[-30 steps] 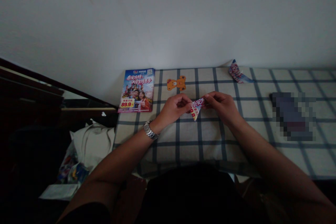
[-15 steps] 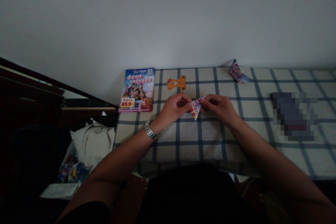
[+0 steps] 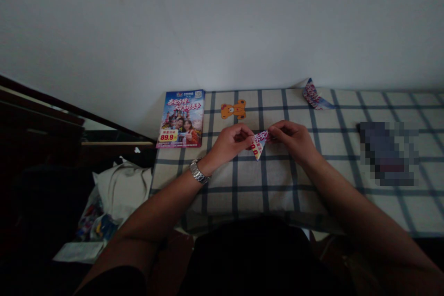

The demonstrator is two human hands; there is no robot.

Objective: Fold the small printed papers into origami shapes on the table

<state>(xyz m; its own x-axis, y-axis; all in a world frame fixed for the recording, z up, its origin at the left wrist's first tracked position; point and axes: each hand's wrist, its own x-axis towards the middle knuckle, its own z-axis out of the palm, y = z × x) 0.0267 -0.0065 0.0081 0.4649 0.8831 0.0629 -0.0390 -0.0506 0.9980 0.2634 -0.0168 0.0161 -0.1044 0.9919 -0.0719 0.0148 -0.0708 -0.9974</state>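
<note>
Checked cloth, pale with dark grid lines, covers the table (image 3: 243,180) at which a person sits, both forearms reaching forward over it. Between the two hands, just above the cloth near its middle, is a small folded paper triangle (image 3: 258,144), printed in pink, white and yellow, its tip pointing down. The left hand (image 3: 231,141), a metal watch (image 3: 199,172) on its wrist, pinches the triangle's left edge with curled fingers; the right hand (image 3: 290,139) pinches its upper right corner between thumb and fingertips. Farther back on the left lies a colourful flyer (image 3: 181,119) with a 89.9 price tag, and just beside it an orange bear cut-out (image 3: 234,110). Near the wall on the right lies a folded strip of printed paper (image 3: 314,96).
</note>
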